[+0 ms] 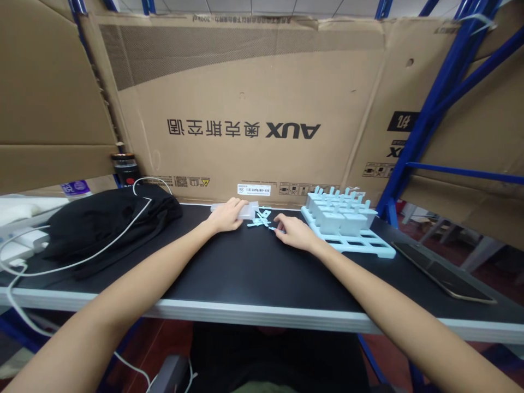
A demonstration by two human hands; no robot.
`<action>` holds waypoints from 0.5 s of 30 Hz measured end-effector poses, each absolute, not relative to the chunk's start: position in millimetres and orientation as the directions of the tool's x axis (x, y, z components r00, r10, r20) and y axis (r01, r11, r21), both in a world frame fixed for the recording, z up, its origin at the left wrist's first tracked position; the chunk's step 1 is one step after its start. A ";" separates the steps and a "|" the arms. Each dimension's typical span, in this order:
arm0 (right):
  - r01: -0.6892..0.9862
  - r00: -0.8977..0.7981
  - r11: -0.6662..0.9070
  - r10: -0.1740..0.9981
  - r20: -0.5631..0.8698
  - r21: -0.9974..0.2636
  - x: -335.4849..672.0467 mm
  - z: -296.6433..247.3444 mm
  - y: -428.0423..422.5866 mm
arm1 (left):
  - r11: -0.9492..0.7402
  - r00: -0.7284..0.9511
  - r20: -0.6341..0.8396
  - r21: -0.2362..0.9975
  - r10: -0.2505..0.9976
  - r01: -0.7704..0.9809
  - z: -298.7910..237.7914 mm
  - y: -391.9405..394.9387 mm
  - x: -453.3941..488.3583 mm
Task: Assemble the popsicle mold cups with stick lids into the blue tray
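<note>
My left hand [227,215] is closed over some translucent plastic pieces [250,210], which look like ice pop moulds, on the far part of the table. Just right of them lies a small loose pile of light blue ice pop sticks [260,219]. At the pile's right side, my right hand [295,232] pinches the end of one light blue stick [272,228] between thumb and fingers. Further right, a light blue rack [368,246] bears several translucent moulds [331,222] with light blue sticks standing up out of them. Some rack slots at the front hold nothing.
A black cloth [110,229] and white cables [102,252] lie at left, with a dark jar [125,170] behind. A phone-like dark slab [444,270] rests at right. A large cardboard sheet [245,82] stands behind the black table [245,273]; a blue metal post [429,103] rises at right.
</note>
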State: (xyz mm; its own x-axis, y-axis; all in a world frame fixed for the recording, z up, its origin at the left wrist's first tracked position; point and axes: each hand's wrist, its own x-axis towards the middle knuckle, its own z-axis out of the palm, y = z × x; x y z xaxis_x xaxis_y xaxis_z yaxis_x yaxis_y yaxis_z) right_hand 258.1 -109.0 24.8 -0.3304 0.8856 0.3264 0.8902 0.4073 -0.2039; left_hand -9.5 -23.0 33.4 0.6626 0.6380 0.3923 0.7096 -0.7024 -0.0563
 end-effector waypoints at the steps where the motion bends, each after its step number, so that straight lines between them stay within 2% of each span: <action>1: 0.882 -0.318 0.410 0.882 0.348 -0.233 257.7 26.7 -109.6 | -0.722 0.677 0.399 -0.050 0.619 0.690 34.7 -26.5 -7.9; 4: 0.822 -0.276 0.453 0.848 0.453 -0.346 255.0 32.3 -111.5 | -0.789 0.716 0.418 0.003 0.559 0.614 36.6 -37.0 0.2; 8: 0.629 -0.180 0.512 0.828 0.532 -0.584 247.2 37.8 -115.5 | -0.880 0.781 0.442 0.041 0.441 0.473 29.7 -42.7 15.3; 12: 0.383 -0.141 0.566 0.817 0.559 -0.730 242.0 38.6 -116.6 | -0.945 0.740 0.607 0.056 0.288 0.322 16.8 -38.6 23.9; 15: 0.235 -0.065 0.550 0.832 0.551 -0.802 241.9 37.8 -115.3 | -0.963 0.701 0.673 0.064 0.235 0.262 12.4 -37.1 23.9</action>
